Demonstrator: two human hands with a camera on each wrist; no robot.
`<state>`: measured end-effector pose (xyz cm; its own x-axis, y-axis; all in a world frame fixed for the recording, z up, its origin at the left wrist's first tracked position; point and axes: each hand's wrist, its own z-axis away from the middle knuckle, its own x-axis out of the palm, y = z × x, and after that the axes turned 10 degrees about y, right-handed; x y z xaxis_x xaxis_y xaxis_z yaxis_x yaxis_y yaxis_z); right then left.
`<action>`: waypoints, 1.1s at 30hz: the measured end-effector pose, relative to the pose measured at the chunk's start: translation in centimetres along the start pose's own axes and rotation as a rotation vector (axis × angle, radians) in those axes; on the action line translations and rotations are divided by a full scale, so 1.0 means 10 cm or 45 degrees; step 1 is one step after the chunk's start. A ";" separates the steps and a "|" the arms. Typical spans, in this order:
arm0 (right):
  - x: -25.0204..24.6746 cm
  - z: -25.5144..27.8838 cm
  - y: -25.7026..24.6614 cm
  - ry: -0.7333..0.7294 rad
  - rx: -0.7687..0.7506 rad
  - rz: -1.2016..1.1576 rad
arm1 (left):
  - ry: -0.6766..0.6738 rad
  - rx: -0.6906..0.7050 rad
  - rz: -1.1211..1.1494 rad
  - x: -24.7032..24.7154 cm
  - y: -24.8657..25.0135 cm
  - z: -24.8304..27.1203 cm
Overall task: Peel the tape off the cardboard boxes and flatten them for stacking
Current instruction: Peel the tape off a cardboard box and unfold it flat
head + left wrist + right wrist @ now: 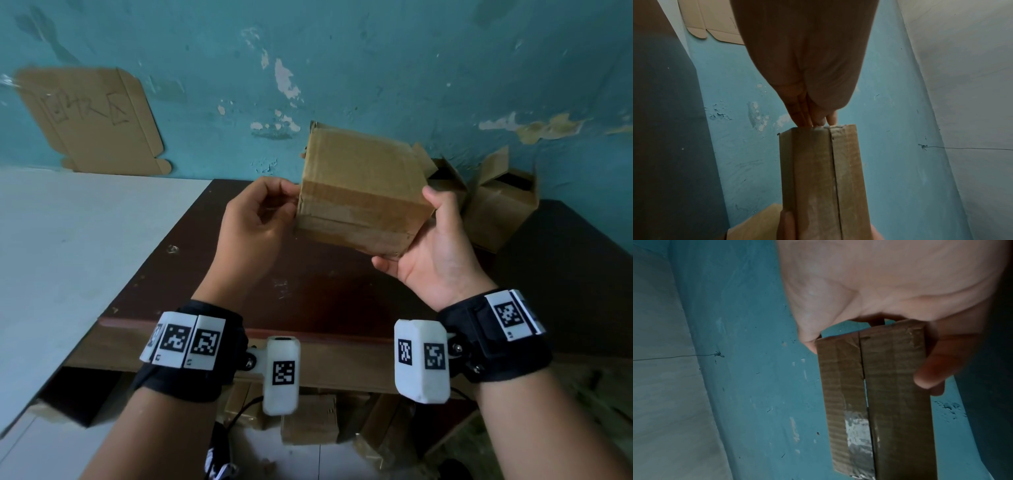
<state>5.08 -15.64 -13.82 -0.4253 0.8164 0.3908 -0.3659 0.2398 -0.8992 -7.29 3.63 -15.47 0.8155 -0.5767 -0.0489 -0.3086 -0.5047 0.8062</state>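
Could not see the right hand (432, 253) fingers behind the cardboard box (359, 192). Hid the left hand (255, 219) fingertips at the box's left edge. Blurred the right hand's palm in the right wrist view. Cut off the box's lower end in both wrist views. Partly hidden behind the held box: open boxes (496, 202) on the tabletop (342, 291).
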 end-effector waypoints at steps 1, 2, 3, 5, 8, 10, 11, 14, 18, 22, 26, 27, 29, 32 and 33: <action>-0.01 0.00 -0.01 0.005 0.001 -0.002 | -0.001 -0.010 0.017 -0.01 0.00 0.00; -0.01 0.01 -0.01 0.006 0.001 -0.003 | 0.001 -0.016 0.034 -0.01 0.00 0.01; -0.01 0.01 -0.02 0.002 0.001 -0.003 | 0.004 -0.016 0.047 -0.02 0.00 0.01; -0.01 0.02 -0.02 -0.013 0.001 -0.001 | 0.012 -0.006 0.047 -0.02 0.00 0.01; 0.00 0.03 -0.01 -0.034 0.012 0.005 | 0.030 0.012 -0.012 -0.01 -0.02 0.00; 0.01 0.03 -0.01 -0.041 0.018 0.006 | 0.040 0.021 -0.044 0.00 -0.03 0.01; 0.01 0.04 -0.01 -0.042 0.019 0.006 | 0.047 0.020 -0.045 0.01 -0.03 0.01; 0.01 0.03 -0.01 -0.042 0.016 0.002 | 0.093 -0.037 -0.015 0.02 -0.02 0.00; 0.00 0.02 -0.01 -0.031 0.014 -0.015 | 0.095 -0.010 -0.100 0.01 0.01 0.01; 0.00 0.00 0.00 -0.022 0.001 -0.044 | 0.110 0.003 -0.115 0.00 0.03 0.03; -0.01 0.00 0.01 -0.002 -0.011 -0.079 | 0.123 0.001 -0.083 0.00 0.00 0.03; -0.01 0.00 0.01 -0.001 -0.013 -0.073 | 0.119 -0.006 -0.075 0.00 0.00 0.03; -0.01 0.00 0.00 -0.003 -0.014 -0.053 | 0.083 -0.027 -0.070 -0.01 -0.02 0.02; -0.02 0.01 -0.01 0.003 -0.018 -0.004 | 0.004 -0.086 -0.009 -0.04 -0.07 -0.01; -0.01 0.01 -0.01 0.006 -0.020 0.013 | -0.015 -0.108 0.009 -0.04 -0.08 -0.01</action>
<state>5.04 -15.84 -13.80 -0.4248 0.8213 0.3808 -0.3489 0.2396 -0.9060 -7.33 4.36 -16.05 0.8074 -0.5879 -0.0501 -0.2709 -0.4446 0.8538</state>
